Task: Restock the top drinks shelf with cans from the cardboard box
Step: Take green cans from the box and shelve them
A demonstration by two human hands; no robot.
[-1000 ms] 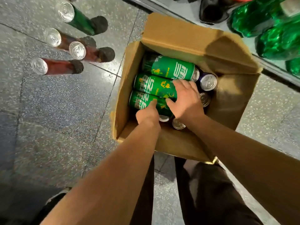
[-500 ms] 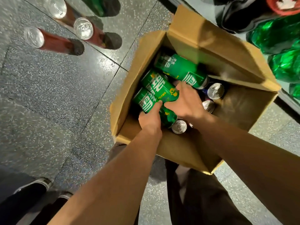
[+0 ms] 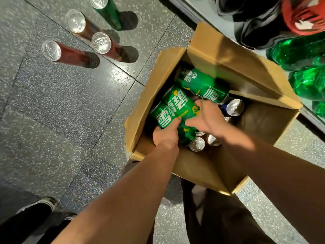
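An open cardboard box (image 3: 144, 95) stands on the floor with green cans lying on top of upright cans. My left hand (image 3: 165, 134) grips the nearest green can (image 3: 162, 115), thumb over its side. My right hand (image 3: 205, 117) grips the middle green can (image 3: 179, 101), fingers curled round its end. A third green can (image 3: 202, 85) lies beyond them, untouched. Silver tops of upright cans (image 3: 197, 144) and a blue can (image 3: 234, 107) show beside my right wrist.
Three red-brown cans (image 3: 51, 50) and one dark green can (image 3: 98, 0) stand on the speckled floor at the upper left. A low shelf edge (image 3: 184, 9) runs along the upper right, with green bottles (image 3: 302, 55) and dark bags. Another person's shoes (image 3: 37, 205) are at lower left.
Both hands have closed round their cans and the two nearer green cans have tilted and lifted slightly. The view has shifted, so the box sits further right.
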